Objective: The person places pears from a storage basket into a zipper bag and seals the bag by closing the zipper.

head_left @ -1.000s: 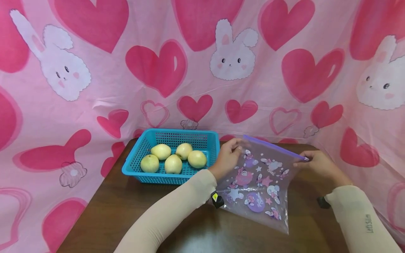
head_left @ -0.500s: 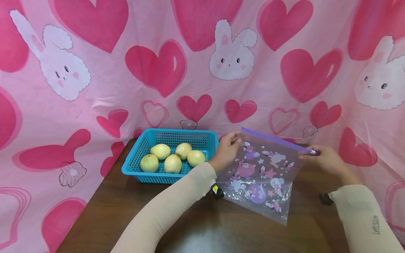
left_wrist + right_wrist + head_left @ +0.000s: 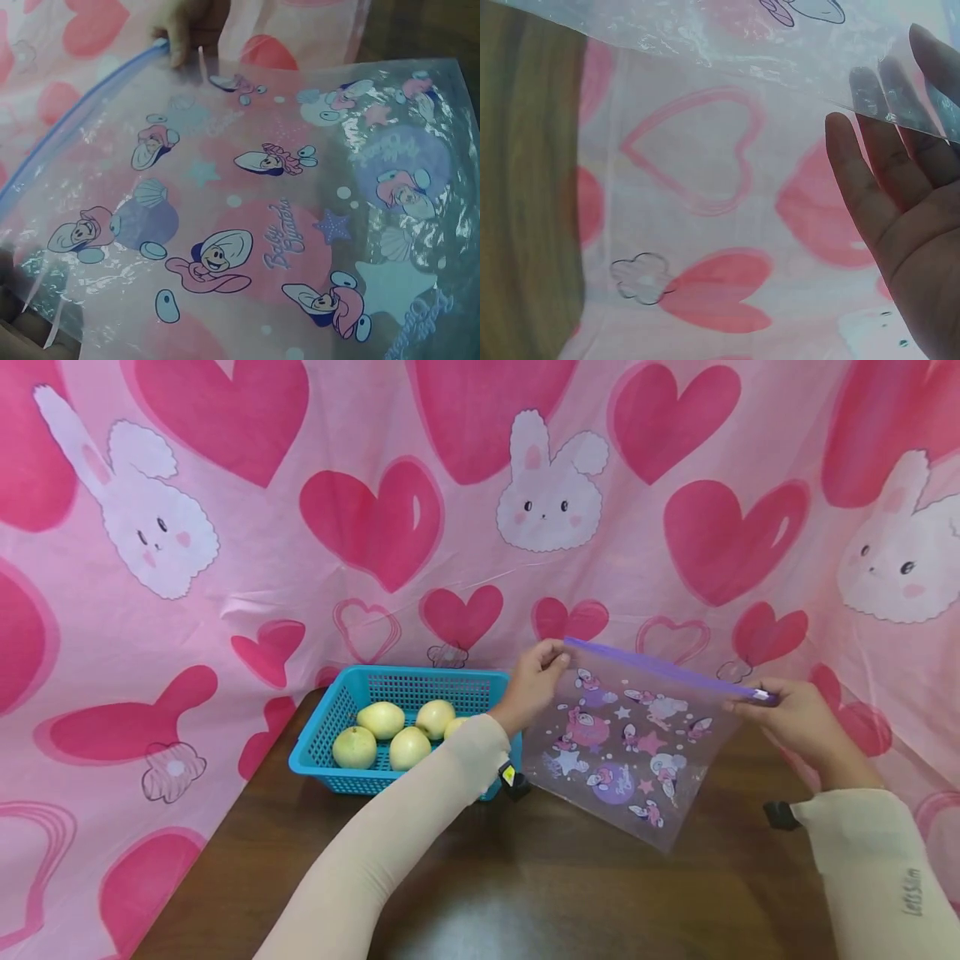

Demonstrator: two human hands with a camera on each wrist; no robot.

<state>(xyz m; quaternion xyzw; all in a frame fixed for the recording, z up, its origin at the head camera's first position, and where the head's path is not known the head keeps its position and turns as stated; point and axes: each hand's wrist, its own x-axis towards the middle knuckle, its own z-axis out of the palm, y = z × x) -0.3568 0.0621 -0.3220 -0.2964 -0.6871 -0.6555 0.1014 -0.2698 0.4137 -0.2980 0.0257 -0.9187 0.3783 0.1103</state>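
Note:
A clear zip bag (image 3: 622,743) with a purple top strip and cartoon prints hangs tilted above the table, its right end lower. My left hand (image 3: 531,685) pinches its upper left corner. At the other end, my right hand (image 3: 802,727) pinches the upper right corner by the white slider (image 3: 761,695). In the left wrist view the bag (image 3: 300,187) looks flat, with nothing visible inside. The right wrist view has my right hand (image 3: 907,210) with its thumb on one side of the film and several fingertips seen through it.
A blue perforated basket (image 3: 322,772) with several pale yellow-green fruits (image 3: 355,748) stands at the back left of the brown wooden table (image 3: 585,893). My left forearm crosses before its right end. A pink heart-and-rabbit cloth (image 3: 465,552) hangs behind and at both sides.
Both hands have risen with the bag, and the right hand has also moved to the right. The bag's lower edge is higher above the table. My left forearm now covers part of one fruit.

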